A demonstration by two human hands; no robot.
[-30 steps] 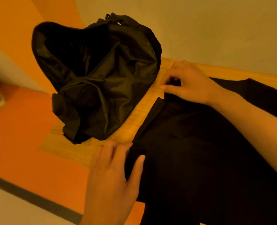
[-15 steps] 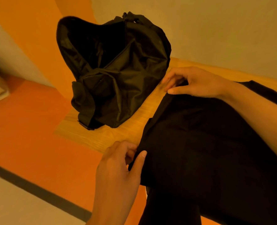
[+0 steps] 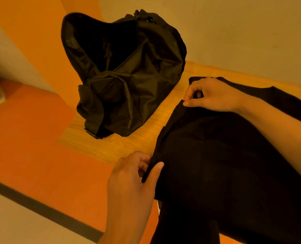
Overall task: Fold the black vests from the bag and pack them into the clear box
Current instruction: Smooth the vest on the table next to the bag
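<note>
Wooden table (image 3: 147, 131): bag (image 3: 137, 80) gaping beside vest (image 3: 216, 159); left hand (image 3: 130, 184), right hand (image 3: 216, 95) pinch edge.

wooden table (image 3: 111, 150) | orange floor (image 3: 31, 147) | dark floor stripe (image 3: 40, 208) | pale wall (image 3: 234, 32)

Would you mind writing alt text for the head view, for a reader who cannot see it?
A left hand and a right hand each pinch the same edge of a black vest spread on a wooden table. An open black bag sits on the table beside the vest.
</note>
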